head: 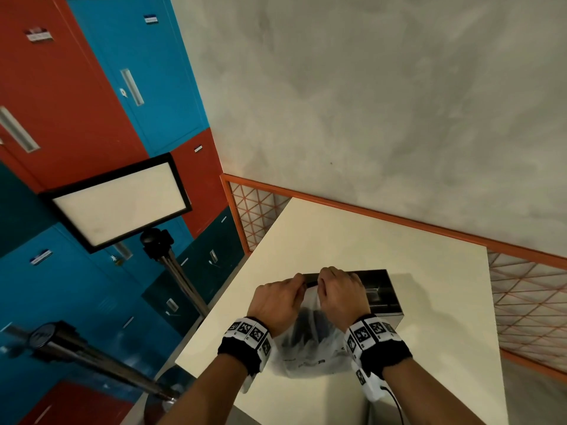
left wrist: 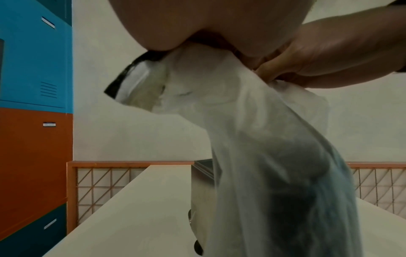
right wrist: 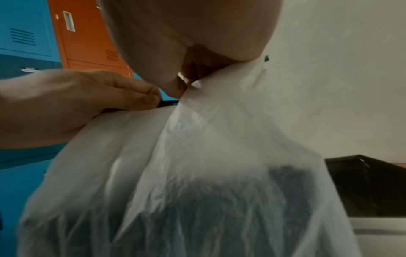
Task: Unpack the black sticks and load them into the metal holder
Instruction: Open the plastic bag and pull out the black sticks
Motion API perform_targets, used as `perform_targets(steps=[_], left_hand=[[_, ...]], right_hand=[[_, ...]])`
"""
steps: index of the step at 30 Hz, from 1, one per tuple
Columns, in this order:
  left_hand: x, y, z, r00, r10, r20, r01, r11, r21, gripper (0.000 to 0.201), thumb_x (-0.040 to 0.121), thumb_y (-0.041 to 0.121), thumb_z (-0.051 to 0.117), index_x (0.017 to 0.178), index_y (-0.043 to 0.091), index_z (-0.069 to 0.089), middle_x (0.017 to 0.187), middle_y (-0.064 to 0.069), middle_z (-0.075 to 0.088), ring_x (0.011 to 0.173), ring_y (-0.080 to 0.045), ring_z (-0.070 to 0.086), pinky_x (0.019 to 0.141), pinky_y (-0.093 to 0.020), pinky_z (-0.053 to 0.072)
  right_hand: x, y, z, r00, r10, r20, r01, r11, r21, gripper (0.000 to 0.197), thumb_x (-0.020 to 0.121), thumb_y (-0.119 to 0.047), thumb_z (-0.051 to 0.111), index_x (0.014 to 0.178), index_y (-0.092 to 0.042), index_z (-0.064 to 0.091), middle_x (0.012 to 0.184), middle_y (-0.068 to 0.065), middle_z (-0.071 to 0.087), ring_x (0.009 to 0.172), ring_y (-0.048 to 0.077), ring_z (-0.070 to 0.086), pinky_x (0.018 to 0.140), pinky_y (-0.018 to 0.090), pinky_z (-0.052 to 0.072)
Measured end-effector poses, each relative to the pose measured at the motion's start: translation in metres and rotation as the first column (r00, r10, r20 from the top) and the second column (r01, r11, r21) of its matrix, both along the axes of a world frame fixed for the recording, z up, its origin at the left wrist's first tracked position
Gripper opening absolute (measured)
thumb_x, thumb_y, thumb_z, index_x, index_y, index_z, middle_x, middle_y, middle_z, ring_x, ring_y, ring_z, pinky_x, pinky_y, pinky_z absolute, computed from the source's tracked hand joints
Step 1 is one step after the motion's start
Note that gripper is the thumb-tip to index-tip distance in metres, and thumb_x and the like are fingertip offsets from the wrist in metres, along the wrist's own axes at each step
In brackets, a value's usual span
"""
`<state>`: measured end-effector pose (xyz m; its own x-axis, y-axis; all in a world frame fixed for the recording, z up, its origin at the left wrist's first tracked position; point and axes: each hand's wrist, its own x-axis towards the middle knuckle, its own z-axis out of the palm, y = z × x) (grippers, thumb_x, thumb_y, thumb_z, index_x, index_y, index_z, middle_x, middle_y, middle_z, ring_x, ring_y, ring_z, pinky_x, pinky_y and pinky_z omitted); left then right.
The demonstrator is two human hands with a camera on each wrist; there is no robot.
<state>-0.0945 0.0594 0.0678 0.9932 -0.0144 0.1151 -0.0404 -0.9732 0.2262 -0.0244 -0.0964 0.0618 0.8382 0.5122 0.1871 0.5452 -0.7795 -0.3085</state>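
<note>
Matte cream table [head: 399, 271], both hands pinching crinkly translucent bag [head: 306, 348]

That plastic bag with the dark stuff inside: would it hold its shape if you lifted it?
Probably not. The plastic bag creases and sags below where the left hand and right hand pinch its top. The dark contents sit low, so it likely hangs bottom-heavy.

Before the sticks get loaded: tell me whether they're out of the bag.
Still inside: a dark mass shows through the translucent white plastic bag, whose top both hands, left hand and right hand, pinch.
</note>
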Motion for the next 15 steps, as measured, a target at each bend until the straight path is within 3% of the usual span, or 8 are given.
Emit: perform_targets(steps=[12,15], left_hand=[[-0.011,0.020,-0.002,0.998,0.060,-0.035,-0.058,0.997,0.041,0.022,0.108,0.039,0.025,0.108,0.026,0.042,0.092,0.005,0.065,0.068,-0.023,0.053,0.061,-0.032,0.031],[-0.012,0.020,-0.002,0.998,0.055,-0.033,-0.054,0.998,0.027,0.022,0.109,0.039,0.025,0.108,0.026,0.043,0.089,0.005,0.064,0.066,-0.021,0.050,0.062,-0.031,0.031]], right_hand=[[0.006,-0.010,0.001,0.997,-0.068,-0.046,0.067,0.998,-0.022,0.017,0.096,-0.025,0.043,0.090,-0.016,0.056,0.086,-0.001,0.061,0.076,0.021,0.059,0.077,0.037,0.049],[0.009,-0.010,0.001,0.997,-0.054,-0.054,0.050,0.997,-0.065,0.019,0.096,-0.027,0.040,0.093,-0.018,0.056,0.091,-0.003,0.061,0.083,0.020,0.060,0.081,0.039,0.046]])
